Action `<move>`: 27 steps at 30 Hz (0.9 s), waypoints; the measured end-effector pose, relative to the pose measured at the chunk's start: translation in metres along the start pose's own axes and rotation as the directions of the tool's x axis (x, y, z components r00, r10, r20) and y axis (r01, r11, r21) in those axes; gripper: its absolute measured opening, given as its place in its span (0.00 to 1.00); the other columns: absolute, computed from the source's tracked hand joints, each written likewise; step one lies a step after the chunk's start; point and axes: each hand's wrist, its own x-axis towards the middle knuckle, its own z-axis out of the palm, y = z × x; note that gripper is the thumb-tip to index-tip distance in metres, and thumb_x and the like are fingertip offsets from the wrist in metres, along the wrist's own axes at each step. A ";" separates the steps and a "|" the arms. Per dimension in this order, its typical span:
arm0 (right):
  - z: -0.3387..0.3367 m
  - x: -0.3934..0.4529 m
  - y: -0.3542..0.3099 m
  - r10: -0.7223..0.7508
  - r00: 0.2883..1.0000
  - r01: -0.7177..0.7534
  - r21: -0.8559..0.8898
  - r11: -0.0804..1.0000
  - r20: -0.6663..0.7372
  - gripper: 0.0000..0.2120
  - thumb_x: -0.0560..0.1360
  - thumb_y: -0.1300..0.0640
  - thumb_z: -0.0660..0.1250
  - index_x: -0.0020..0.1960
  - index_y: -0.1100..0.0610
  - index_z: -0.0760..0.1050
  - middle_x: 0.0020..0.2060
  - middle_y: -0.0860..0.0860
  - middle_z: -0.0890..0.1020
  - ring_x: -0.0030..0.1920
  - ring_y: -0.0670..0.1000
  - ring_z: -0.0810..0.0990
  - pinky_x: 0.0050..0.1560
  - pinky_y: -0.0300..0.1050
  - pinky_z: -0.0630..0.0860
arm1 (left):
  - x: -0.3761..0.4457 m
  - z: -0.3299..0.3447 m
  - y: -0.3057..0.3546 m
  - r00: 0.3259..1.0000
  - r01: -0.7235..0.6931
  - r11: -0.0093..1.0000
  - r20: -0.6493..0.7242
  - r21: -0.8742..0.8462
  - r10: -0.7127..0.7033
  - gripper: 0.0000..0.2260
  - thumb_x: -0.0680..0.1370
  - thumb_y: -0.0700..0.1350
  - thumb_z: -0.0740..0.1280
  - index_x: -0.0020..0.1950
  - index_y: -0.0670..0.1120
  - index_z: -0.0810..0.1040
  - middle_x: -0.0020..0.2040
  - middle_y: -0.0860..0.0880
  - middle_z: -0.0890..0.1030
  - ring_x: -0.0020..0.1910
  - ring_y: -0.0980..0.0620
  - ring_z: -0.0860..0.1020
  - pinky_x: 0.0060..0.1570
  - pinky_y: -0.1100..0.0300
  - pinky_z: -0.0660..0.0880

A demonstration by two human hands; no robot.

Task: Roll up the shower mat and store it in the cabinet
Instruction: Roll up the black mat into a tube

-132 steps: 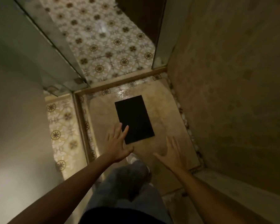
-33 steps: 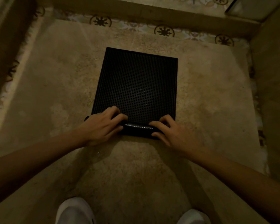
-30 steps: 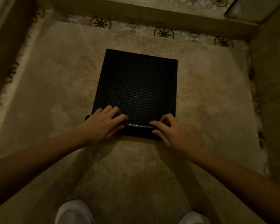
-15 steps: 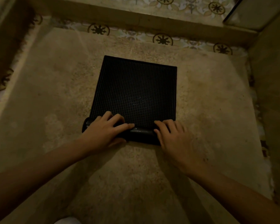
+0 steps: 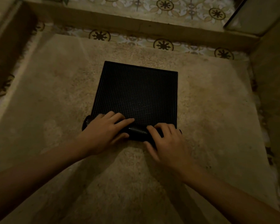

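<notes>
A black shower mat (image 5: 137, 92) with a fine grid texture lies on the beige shower floor. Its near edge is curled into a tight roll (image 5: 136, 131) that spans the mat's width. My left hand (image 5: 103, 131) rests over the left part of the roll, fingers bent across it. On the right part sits my right hand (image 5: 166, 139), fingers curled over the roll. The far part of the mat lies flat. No cabinet is in view.
A raised curb (image 5: 136, 28) runs across the far side, with patterned floor tiles (image 5: 165, 5) beyond it. A wall (image 5: 273, 94) stands on the right and a glass panel edge (image 5: 255, 15) at the top right. A dark ledge (image 5: 5, 50) lines the left.
From standing over the flat mat, I have crouched down and taken its near edge. Over the last second the roll has grown thicker and moved away from me, and less mat lies flat.
</notes>
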 end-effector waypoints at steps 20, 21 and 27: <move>-0.005 0.044 0.023 -0.019 0.991 0.024 0.035 0.999 -0.132 0.19 0.79 0.47 0.65 0.65 0.58 0.75 0.57 0.57 0.78 0.55 0.58 0.76 0.51 0.54 0.76 | 0.044 -0.015 -0.025 0.993 -0.059 0.997 -0.108 -0.058 0.053 0.22 0.82 0.54 0.59 0.75 0.49 0.68 0.63 0.45 0.76 0.59 0.45 0.72 0.55 0.45 0.73; -0.003 0.042 0.020 -0.030 0.994 0.031 0.007 0.999 -0.107 0.22 0.78 0.48 0.67 0.67 0.59 0.74 0.59 0.58 0.79 0.57 0.59 0.77 0.55 0.55 0.76 | 0.047 -0.015 -0.026 0.993 -0.049 0.996 -0.113 -0.077 0.040 0.22 0.82 0.54 0.58 0.75 0.50 0.68 0.64 0.46 0.77 0.61 0.46 0.72 0.58 0.45 0.72; -0.009 0.060 0.035 -0.076 0.997 0.076 -0.020 0.997 0.005 0.28 0.75 0.52 0.71 0.72 0.58 0.71 0.63 0.57 0.80 0.61 0.57 0.78 0.55 0.52 0.78 | 0.048 -0.015 -0.018 0.973 -0.013 0.997 -0.230 0.080 0.032 0.20 0.81 0.51 0.61 0.73 0.48 0.70 0.68 0.46 0.76 0.68 0.44 0.71 0.65 0.43 0.69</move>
